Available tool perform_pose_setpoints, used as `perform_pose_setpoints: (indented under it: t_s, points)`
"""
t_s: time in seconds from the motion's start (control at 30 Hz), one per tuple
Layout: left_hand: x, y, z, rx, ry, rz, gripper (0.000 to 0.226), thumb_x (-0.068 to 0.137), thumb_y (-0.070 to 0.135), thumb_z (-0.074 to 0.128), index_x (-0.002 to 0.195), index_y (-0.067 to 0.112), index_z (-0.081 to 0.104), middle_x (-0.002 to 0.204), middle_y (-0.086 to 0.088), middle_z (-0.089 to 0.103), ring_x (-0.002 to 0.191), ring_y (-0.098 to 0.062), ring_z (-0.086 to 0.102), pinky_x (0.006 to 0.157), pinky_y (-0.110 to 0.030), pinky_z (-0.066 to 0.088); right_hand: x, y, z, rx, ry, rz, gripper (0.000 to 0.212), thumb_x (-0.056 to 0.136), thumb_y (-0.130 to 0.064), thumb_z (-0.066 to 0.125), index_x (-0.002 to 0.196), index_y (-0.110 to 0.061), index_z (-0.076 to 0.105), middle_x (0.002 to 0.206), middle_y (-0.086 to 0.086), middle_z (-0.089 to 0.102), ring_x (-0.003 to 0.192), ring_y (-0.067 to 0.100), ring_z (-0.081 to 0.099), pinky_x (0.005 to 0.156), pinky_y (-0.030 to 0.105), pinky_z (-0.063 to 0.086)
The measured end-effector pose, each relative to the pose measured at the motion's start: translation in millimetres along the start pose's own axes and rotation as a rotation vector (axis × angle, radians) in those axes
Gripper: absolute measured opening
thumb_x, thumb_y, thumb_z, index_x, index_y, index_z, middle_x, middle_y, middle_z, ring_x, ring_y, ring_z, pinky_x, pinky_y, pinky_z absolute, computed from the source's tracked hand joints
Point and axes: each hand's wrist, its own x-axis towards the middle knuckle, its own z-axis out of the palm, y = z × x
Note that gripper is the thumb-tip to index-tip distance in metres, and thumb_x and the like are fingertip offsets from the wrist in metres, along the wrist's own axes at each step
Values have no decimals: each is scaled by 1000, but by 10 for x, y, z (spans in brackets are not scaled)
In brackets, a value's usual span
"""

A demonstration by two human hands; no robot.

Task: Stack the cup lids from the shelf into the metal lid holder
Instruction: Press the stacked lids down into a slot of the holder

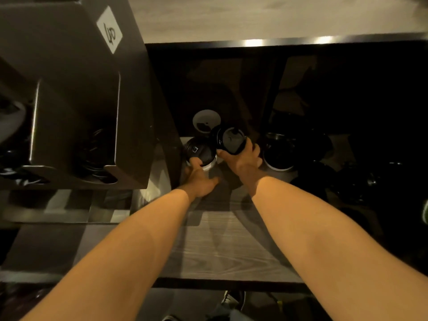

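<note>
From the head view, our right hand (243, 159) grips tilted black lids (230, 140) above the shelf (220, 239), likely bound for the metal lid holder (76, 112) at near left. Our left hand (199, 178) pinches the neighbouring lid stack (198, 151), seemingly steadying it.

Lid holder (76, 89) cut off at left edge; shelf (220, 246) right end too dark to read; right hand (243, 161) fingers hidden behind black lid (230, 140); left hand (199, 179) grip unclear.
</note>
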Motion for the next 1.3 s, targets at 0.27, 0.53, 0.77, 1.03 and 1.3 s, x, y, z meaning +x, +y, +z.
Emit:
perform_pose_setpoints:
  t_s: [0.27, 0.53, 0.77, 1.03, 1.3]
  points:
    - [20, 28, 4, -50, 24, -10, 90, 91, 42, 65, 150, 7, 6, 156, -15, 22, 142, -32, 31, 114, -42, 34, -22, 123, 87, 198, 134, -65, 86, 72, -46, 83, 142, -22, 40, 154, 1, 33, 138, 31, 33, 114, 47, 32]
    - [0, 75, -14, -75, 59, -66, 91, 92, 52, 61, 149, 2, 11, 153, -17, 22, 136, -36, 35, 112, -41, 36, 53, -331, -46, 42, 38, 56, 111, 77, -59, 75, 157, -24, 6, 161, 8, 13, 143, 42, 19, 111, 54, 27]
    - [39, 77, -49, -46, 14, -122, 101, 83, 65, 65, 147, 7, 12, 142, -10, 14, 124, -35, 42, 107, -36, 39, 106, -268, 37, 106, 82, 36, 99, 78, -51, 77, 154, -21, 20, 158, 4, 26, 139, 40, 26, 111, 53, 30]
    - [-78, 94, -16, 0, 152, -81, 86, 91, 52, 63, 144, 1, 19, 143, -15, 20, 121, -38, 46, 99, -39, 43, -243, 189, 62, 210, 190, -187, 95, 65, -36, 89, 141, -15, 36, 137, 9, 48, 132, 30, 38, 109, 43, 39]
    - [-350, -7, -21, -115, 333, 162, 63, 85, 38, 75, 119, 9, 31, 129, -14, 40, 111, -34, 53, 85, -38, 47, -438, 203, -41, 293, 79, -227, 109, 65, -26, 90, 151, -23, 23, 148, 12, 36, 134, 29, 42, 107, 37, 38]
